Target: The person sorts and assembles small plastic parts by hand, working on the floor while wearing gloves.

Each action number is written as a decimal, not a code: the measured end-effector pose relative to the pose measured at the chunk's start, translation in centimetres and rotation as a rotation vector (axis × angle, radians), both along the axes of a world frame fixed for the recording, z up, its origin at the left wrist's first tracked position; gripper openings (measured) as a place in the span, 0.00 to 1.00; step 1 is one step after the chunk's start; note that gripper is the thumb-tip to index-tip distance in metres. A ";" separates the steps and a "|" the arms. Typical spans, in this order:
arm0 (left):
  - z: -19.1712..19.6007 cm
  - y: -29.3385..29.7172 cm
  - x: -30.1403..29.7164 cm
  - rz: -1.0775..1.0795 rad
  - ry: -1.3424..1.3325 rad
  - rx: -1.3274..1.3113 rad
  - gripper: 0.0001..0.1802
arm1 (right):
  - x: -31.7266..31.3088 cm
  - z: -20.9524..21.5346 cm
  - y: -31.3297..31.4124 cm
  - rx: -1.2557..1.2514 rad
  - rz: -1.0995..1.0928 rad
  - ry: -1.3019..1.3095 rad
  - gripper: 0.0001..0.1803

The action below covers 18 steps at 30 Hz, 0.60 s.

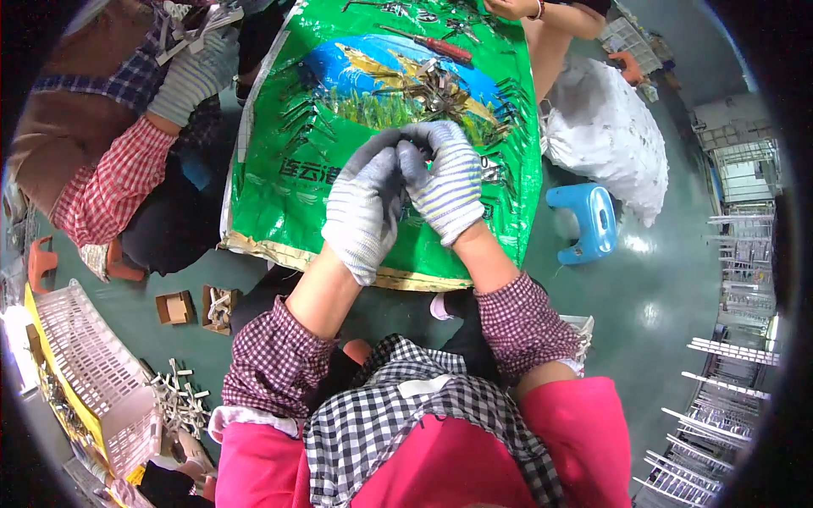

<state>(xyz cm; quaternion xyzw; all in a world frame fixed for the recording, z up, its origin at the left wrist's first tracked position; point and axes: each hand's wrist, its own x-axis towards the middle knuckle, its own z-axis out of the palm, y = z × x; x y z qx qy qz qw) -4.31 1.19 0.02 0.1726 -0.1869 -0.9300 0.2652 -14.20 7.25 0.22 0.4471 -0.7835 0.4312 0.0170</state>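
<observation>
My left hand (362, 203) and my right hand (447, 179) wear white, striped gloves with grey-coated fingers. They meet over the near half of a green printed sack (271, 203) spread as a work surface. Both hands are closed, fingertips and thumbs together; whatever they pinch is hidden behind the fingers. Just beyond them lies a heap of small shiny metal parts (440, 91). A screwdriver (447, 48) with a red handle rests farther back. Thin dark metal pieces (306, 118) are laid in rows along both sides of the sack.
At the left, another person's gloved hand (196, 80) holds pale metal pieces. A bare hand (511, 8) of someone else shows at the far edge. Around stand a blue stool (593, 222), a stuffed white sack (605, 135), a plastic basket (89, 360), and a small cardboard box (174, 308).
</observation>
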 end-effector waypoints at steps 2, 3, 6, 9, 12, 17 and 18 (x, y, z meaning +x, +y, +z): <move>1.4 0.5 0.0 -0.026 -0.041 -0.130 0.20 | -0.4 0.3 0.0 0.010 0.016 0.165 0.11; 1.2 0.6 -0.1 -0.025 -0.044 -0.129 0.20 | -0.4 0.5 0.0 0.017 0.039 0.328 0.11; 1.0 0.7 -0.5 -0.014 -0.058 -0.139 0.21 | -0.3 0.3 -0.1 0.046 0.024 0.303 0.10; -0.5 -0.2 -0.5 -0.054 -0.013 0.064 0.22 | -0.6 -0.3 -0.5 -0.069 0.032 0.098 0.08; -0.1 -0.4 -0.1 -0.006 -0.043 0.096 0.22 | -0.9 -0.4 0.0 -0.069 0.003 -0.025 0.08; -1.5 0.2 -0.1 0.117 0.107 -0.128 0.22 | -0.5 -0.6 1.2 0.057 0.088 -0.230 0.14; -1.2 0.2 -0.1 0.115 0.106 -0.126 0.22 | -0.3 -0.6 1.3 0.065 0.095 -0.216 0.15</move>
